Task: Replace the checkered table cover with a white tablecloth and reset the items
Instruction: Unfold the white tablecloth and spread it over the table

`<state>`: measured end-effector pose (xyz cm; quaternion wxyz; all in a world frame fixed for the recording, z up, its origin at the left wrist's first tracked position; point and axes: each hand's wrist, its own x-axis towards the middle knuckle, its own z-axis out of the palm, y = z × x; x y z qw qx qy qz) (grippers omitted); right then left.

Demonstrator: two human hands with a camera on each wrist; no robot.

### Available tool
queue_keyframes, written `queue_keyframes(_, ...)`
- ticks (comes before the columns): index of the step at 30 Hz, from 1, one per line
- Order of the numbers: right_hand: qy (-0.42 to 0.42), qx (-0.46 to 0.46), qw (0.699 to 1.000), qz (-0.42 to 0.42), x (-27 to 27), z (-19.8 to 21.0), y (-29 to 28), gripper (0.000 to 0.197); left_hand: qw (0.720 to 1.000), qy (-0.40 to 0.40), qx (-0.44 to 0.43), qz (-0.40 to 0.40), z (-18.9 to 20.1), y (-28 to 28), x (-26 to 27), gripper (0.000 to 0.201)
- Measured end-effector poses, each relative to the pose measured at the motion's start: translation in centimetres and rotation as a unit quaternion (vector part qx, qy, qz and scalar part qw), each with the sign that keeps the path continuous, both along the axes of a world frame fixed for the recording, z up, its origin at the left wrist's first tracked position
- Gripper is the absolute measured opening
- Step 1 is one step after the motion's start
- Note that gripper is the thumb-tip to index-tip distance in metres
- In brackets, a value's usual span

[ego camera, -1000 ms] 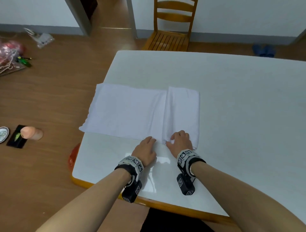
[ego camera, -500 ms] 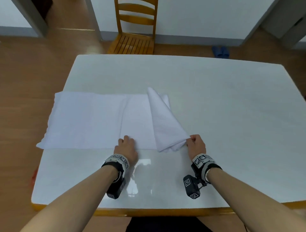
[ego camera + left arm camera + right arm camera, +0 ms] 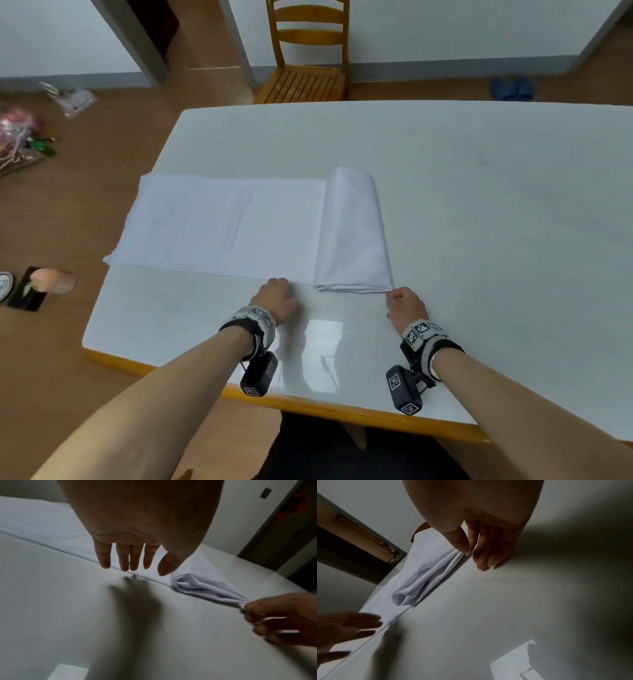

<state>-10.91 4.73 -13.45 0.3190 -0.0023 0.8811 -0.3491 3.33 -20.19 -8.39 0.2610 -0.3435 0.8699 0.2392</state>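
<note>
White tablecloth (image 3: 219, 222) only part unfolded on bare counter (image 3: 479, 192), right hand (image 3: 406, 305) pinching its folded corner, left hand (image 3: 277, 296) spread flat at its near edge; checkered cover gone, items unreset.

Wooden chair (image 3: 306, 65) (blue slippers (image 3: 511, 88) nearby).

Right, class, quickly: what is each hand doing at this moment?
Left hand: open, straight fingers at the near edge of the white tablecloth.
Right hand: pinching the corner of the tablecloth's folded part.
</note>
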Motion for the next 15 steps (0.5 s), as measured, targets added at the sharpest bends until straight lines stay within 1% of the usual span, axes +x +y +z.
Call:
queue_keyframes(2,-0.006,-0.018,1.000,0.006,-0.2,0.3,1.0,0.010,0.998,0.049,0.032,0.021,0.0,2.2,-0.9,0.048)
queue_keyframes(5,-0.012,-0.034,0.999,0.002,-0.5,0.5,2.7,0.014,0.985,0.105,0.070,0.122,-0.1,4.6,-2.7,0.054)
queue_keyframes(7,-0.015,-0.044,0.999,-0.006,-0.8,0.7,3.8,0.016,0.972,0.116,0.094,0.180,-0.5,5.2,-4.3,0.060)
queue_keyframes(8,-0.015,-0.048,0.999,-0.014,-1.0,0.9,4.3,0.017,0.969,0.115,0.100,0.194,-0.8,5.3,-5.1,0.062)
queue_keyframes(11,-0.007,-0.050,0.998,-0.041,-1.7,1.5,5.6,0.019,0.963,0.123,0.087,0.224,-2.1,5.1,-7.2,0.059)
queue_keyframes(13,0.002,-0.040,0.997,-0.061,-2.3,1.9,6.3,0.020,0.954,0.128,0.100,0.251,-2.8,4.9,-8.4,0.057)
queue_keyframes(15,0.008,-0.030,0.996,-0.079,-2.8,2.1,6.7,0.020,0.952,0.120,0.102,0.262,-3.0,4.8,-9.5,0.048)
